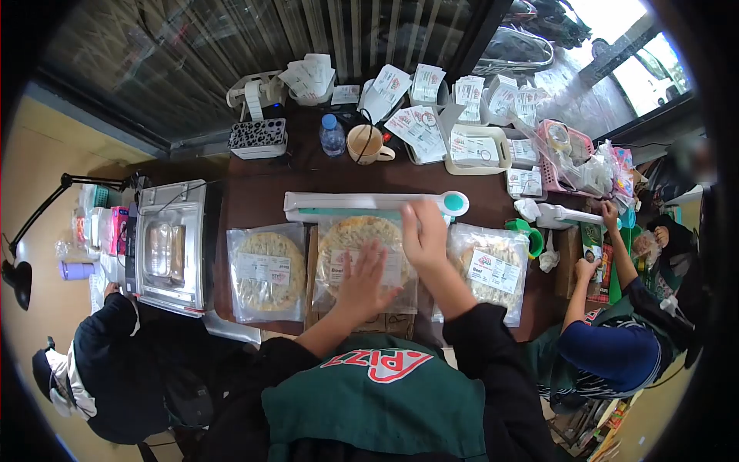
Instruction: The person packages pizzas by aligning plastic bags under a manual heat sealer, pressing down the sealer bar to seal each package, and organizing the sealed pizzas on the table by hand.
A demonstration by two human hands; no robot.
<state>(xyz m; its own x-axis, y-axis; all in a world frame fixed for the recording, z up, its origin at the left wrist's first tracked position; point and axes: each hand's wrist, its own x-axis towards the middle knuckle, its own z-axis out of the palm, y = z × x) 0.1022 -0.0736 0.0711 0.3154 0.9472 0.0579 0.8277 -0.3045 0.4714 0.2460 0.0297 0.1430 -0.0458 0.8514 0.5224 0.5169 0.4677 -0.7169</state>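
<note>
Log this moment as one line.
left hand: palm-down on middle pizza pack | right hand: by its right edge, contact unclear | flanking: left pack, right pack

My left hand [364,281] lies flat, palm down, its fingers spread and pointing forward, with my left forearm [322,333] slanting inward behind it. My right hand [426,235] is raised beside it, turned edge-on, fingers together; my bare right forearm [449,291] angles inward too.
</note>
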